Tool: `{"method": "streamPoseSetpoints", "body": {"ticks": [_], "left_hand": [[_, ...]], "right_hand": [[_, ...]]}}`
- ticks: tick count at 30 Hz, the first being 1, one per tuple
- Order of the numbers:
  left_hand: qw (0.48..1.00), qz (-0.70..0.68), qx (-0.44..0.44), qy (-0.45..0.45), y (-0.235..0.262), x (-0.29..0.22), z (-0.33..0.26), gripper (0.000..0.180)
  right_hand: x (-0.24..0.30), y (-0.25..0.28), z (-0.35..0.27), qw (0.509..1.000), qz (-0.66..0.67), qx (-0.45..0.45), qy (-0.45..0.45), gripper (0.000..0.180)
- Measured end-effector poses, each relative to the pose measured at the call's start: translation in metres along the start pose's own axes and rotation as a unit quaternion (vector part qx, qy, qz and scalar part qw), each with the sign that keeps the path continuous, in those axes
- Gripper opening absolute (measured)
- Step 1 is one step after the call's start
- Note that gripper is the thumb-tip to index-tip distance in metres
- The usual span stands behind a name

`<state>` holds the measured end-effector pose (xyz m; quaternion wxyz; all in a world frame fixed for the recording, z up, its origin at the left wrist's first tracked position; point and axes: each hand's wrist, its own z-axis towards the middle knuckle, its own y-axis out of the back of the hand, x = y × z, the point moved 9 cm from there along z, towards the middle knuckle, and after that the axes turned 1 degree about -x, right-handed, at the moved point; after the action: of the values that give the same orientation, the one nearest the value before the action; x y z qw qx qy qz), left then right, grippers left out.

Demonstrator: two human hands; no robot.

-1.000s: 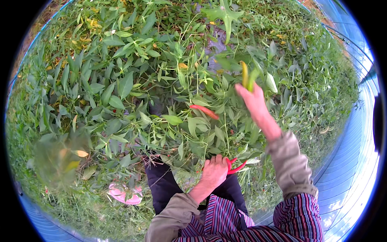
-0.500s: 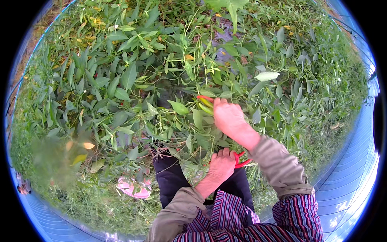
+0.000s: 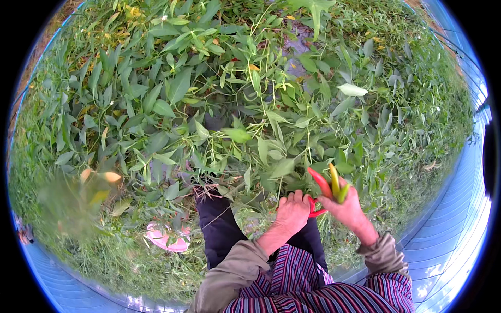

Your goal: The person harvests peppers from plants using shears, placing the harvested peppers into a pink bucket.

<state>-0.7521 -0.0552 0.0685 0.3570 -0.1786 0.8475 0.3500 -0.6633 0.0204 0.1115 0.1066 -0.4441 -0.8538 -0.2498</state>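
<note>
Gripping chili peppers (image 3: 330, 183), right hand (image 3: 348, 208) meets left hand (image 3: 292, 213) (fist closed).

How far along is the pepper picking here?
Done: the right hand already holds a few picked peppers, one red and two yellow-green. In hand: the left hand grips something red with handles, likely scissors, close beside them. Left: the leafy plants spread wide ahead; whether more fruit hangs among the leaves cannot be told.
</note>
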Motion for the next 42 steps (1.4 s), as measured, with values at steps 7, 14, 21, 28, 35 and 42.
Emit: {"method": "streamPoseSetpoints", "body": {"ticks": [7,14,21,28,35,42], "left_hand": [[1.000,0.014,0.026,-0.006,-0.006,0.001,0.000,0.018],[1.000,-0.002,0.017,-0.003,0.000,0.002,0.002,0.016],[1.000,-0.009,0.019,0.001,-0.003,0.015,0.002,0.015],[0.999,-0.020,0.037,-0.004,-0.003,0.010,0.007,0.019],[0.996,-0.069,-0.019,-0.058,-0.009,-0.002,0.014,0.022],[0.999,-0.041,0.019,0.004,-0.013,0.028,0.004,0.021]], "right_hand": [[0.095,0.007,0.093,0.985,-0.155,-0.079,0.023,0.029],[0.070,-0.056,0.275,0.945,-0.325,0.027,0.022,0.026],[0.071,-0.095,0.284,0.840,-0.526,0.122,0.053,0.029],[0.065,-0.142,0.289,0.735,-0.657,0.162,0.053,0.033],[-0.046,-0.160,0.348,0.520,-0.823,0.226,-0.041,0.040],[0.024,-0.191,0.307,0.618,-0.749,0.240,0.011,0.041]]}}
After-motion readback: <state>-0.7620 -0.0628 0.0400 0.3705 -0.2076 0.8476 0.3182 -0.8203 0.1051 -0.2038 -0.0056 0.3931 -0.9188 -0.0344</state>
